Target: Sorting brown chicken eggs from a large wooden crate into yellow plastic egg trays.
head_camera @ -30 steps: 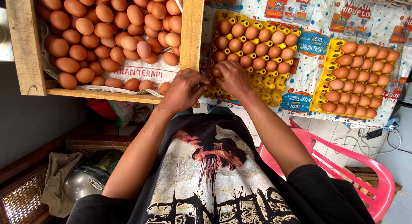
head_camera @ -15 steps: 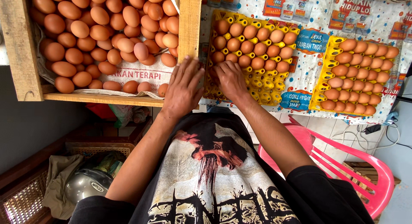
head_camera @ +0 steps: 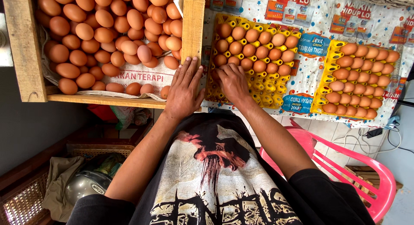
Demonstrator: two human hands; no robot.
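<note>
Wooden crate, far left on the surface: heaped with loose brown eggs on a paper lining. The heap slopes toward the open near edge; in my judgement a knock against the crate wall could send an egg rolling off that edge.

My left hand lies flat against the crate's right-hand plank, fingers spread apart and extended, holding nothing; the fingertips touch the plank's lower end. No egg is under this hand.

My right hand rests just beside it, on the near-left corner of the yellow tray. Its fingers are curled together and point down into the tray cells; whether they enclose an egg I cannot tell, as the back of the hand hides the tips.

The yellow tray is filled with brown eggs in its far rows, while its near rows show bare cups. Risk, as I judge it: pressure from my right hand on the tray's corner could tilt or shift the tray, which lies near the edge of the surface, and unseat the eggs in the filled rows.

Second yellow tray, right: fully loaded with eggs, well apart from both hands, on the patterned cover.

Pink plastic chair, lower right, below the surface.
</note>
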